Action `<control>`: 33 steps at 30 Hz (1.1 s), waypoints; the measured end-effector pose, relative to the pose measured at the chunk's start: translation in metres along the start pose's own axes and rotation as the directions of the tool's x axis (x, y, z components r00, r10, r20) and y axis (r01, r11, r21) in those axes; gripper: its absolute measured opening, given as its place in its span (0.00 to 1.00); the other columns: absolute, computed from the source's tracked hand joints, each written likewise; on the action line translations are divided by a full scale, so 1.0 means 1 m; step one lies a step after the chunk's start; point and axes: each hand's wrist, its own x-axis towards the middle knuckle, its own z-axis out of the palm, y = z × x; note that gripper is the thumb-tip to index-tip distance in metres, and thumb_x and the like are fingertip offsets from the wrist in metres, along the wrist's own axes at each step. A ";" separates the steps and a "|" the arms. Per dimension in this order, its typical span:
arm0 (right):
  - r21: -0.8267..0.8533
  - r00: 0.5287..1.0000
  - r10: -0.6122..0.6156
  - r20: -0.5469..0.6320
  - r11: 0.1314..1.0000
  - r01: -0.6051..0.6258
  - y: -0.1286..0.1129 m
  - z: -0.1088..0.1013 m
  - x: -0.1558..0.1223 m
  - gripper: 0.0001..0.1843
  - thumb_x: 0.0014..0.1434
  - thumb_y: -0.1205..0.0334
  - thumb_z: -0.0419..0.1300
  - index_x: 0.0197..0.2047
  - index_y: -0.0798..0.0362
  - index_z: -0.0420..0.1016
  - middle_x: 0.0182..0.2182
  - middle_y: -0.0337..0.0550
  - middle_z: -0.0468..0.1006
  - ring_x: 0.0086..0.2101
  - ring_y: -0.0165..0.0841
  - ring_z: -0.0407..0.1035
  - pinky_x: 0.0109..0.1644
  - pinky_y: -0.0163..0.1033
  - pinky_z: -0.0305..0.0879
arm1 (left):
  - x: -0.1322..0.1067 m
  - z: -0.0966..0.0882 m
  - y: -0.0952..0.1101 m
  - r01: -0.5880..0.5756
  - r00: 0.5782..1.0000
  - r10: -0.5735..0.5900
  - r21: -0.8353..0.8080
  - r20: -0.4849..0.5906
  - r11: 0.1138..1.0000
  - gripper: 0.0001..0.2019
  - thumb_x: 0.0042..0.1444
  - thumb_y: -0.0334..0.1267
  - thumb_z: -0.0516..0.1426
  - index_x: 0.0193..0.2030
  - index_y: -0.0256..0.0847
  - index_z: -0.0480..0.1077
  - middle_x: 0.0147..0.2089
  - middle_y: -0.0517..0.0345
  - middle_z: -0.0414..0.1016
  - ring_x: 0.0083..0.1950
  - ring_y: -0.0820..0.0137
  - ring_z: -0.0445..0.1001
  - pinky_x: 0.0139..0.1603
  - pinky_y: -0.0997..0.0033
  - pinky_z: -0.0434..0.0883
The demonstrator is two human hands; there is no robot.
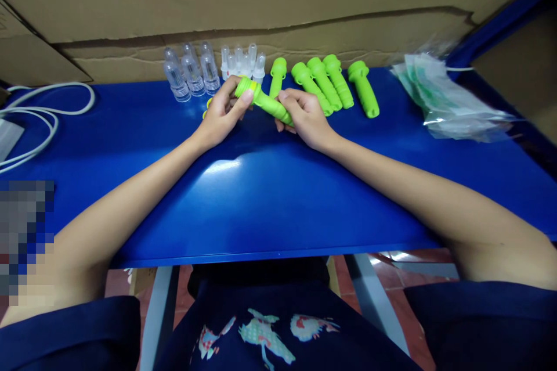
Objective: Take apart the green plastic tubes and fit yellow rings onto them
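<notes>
Both hands hold one lime-green plastic torch body (265,103) above the blue table (261,197). My left hand (224,112) is closed round its wide head end, thumb on the rim. My right hand (307,115) grips the ribbed handle end. A small green piece (205,111) peeks out under the left hand. Behind the hands lie several more green torch bodies (331,83) in a row.
Clear plastic caps (191,75) and smaller white-based clear parts (243,62) stand at the table's back edge. A pile of plastic bags (448,98) lies at the right. White cable (43,112) loops at the left. Cardboard (261,5) forms the back wall.
</notes>
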 end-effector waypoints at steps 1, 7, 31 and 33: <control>-0.002 1.000 0.019 -0.012 1.000 -0.019 0.000 0.001 0.000 0.33 0.66 0.23 0.55 0.35 0.47 0.66 0.19 0.36 0.70 0.18 0.28 0.56 0.20 0.35 0.52 | 0.000 0.001 0.000 0.015 1.000 -0.015 -0.004 -0.001 1.000 0.32 0.68 0.74 0.47 0.52 0.45 0.67 0.40 0.56 0.72 0.44 0.63 0.83 0.45 0.61 0.80; -0.051 0.990 -0.001 -0.143 0.999 -0.007 0.001 0.000 0.003 0.38 0.65 0.18 0.47 0.31 0.47 0.65 0.20 0.39 0.70 0.18 0.29 0.57 0.20 0.38 0.56 | 0.000 0.000 -0.004 0.034 0.999 -0.034 -0.014 -0.007 0.999 0.31 0.70 0.72 0.46 0.53 0.46 0.67 0.37 0.57 0.73 0.39 0.66 0.83 0.42 0.61 0.81; -0.694 0.988 -0.101 -0.116 0.720 -0.008 0.020 -0.013 0.002 0.29 0.73 0.35 0.54 0.64 0.48 0.67 0.52 0.54 0.80 0.55 0.54 0.75 0.60 0.59 0.72 | 0.000 0.002 -0.001 0.058 0.998 -0.056 -0.052 0.028 0.997 0.30 0.69 0.71 0.47 0.53 0.47 0.70 0.38 0.55 0.75 0.36 0.67 0.81 0.41 0.61 0.79; -0.714 0.984 -0.094 -0.149 0.699 -0.041 0.021 -0.016 0.003 0.29 0.72 0.36 0.55 0.63 0.49 0.69 0.50 0.55 0.81 0.56 0.57 0.74 0.60 0.62 0.72 | 0.000 0.002 0.000 0.067 0.997 -0.065 -0.048 0.034 0.997 0.31 0.69 0.72 0.47 0.53 0.47 0.70 0.38 0.54 0.76 0.38 0.65 0.81 0.42 0.60 0.80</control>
